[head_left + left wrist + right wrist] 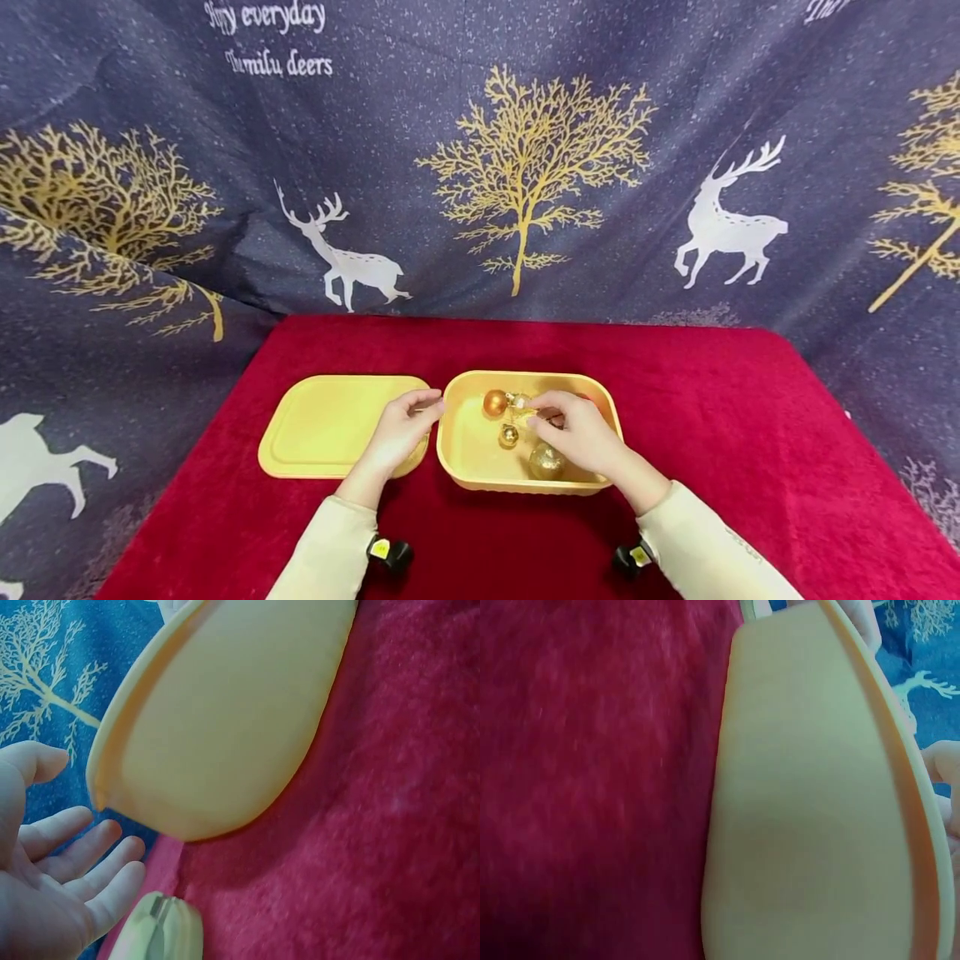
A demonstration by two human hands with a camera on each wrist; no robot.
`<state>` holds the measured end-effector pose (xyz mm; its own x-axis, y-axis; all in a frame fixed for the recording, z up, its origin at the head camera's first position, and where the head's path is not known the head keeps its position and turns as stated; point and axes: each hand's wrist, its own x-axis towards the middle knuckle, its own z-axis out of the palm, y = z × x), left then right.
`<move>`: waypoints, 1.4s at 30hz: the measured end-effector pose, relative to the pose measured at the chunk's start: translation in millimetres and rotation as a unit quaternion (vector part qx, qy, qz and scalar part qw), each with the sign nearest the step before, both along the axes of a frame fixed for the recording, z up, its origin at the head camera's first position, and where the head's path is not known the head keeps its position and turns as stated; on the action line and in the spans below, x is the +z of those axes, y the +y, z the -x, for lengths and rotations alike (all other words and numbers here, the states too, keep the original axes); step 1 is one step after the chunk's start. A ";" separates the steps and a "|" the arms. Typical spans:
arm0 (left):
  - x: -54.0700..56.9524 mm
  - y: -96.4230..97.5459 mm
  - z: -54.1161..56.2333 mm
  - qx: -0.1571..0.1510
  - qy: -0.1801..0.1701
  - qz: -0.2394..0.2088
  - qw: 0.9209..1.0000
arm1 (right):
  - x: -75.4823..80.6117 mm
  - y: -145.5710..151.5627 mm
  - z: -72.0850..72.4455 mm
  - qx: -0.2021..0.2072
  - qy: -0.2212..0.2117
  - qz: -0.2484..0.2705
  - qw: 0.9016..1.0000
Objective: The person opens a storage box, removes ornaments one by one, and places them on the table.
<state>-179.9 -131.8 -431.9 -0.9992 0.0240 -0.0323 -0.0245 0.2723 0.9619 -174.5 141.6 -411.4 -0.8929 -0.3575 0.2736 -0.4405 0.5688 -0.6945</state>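
Note:
A yellow plastic box [476, 482] stands uncovered on the red cloth with several Christmas baubles inside. To its left lies the matching yellow lid [330, 425]. My right hand [577, 429] reaches into the box, thumb and forefinger bent toward each other beside a pale gold bauble [520, 403]; whether they pinch it or its string I cannot tell. An orange bauble [494, 403], a small shiny gold bauble [508, 436] and a larger glittery gold bauble [547, 462] lie around it. My left hand [405, 429], fingers loosely bent, hovers by the box's left rim, holding nothing.
Red cloth [697, 400] covers the table, reaching past the box on the right and in front. Behind hangs a dark blue curtain [480, 208] printed with trees and deer. Part of a red thing [586, 397] shows behind the right hand.

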 end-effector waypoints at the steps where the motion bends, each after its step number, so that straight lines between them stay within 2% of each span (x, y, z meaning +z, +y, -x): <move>1: -0.6 1.3 0.2 -0.001 0.002 0.000 1.000 | 0.2 2.7 0.4 0.001 0.005 -0.007 1.000; 6: -5.4 6.4 1.7 0.000 0.016 -0.010 1.000 | 2.4 14.9 1.7 0.000 0.037 -0.044 0.998; 11: -6.5 9.2 2.0 -0.005 0.012 -0.037 0.999 | 6.5 27.0 3.2 -0.007 0.083 -0.105 0.991; 18: -7.1 10.8 1.0 -0.010 0.016 -0.033 0.999 | 7.4 40.2 5.9 -0.008 0.152 -0.195 0.969; 22: -9.7 10.9 2.1 -0.005 0.018 -0.026 0.999 | -1.1 43.4 10.1 0.001 0.211 -0.212 0.954; 27: -12.0 10.7 1.9 -0.005 0.031 -0.022 0.999 | -13.4 44.1 14.9 0.007 0.287 -0.229 0.930; 30: -13.3 10.7 1.8 -0.006 0.036 -0.027 0.999 | -16.0 42.7 15.7 0.004 0.298 -0.239 0.924; 42: -17.6 11.2 4.9 0.000 0.031 -0.035 0.999 | -19.5 38.0 16.1 -0.032 0.293 -0.297 0.908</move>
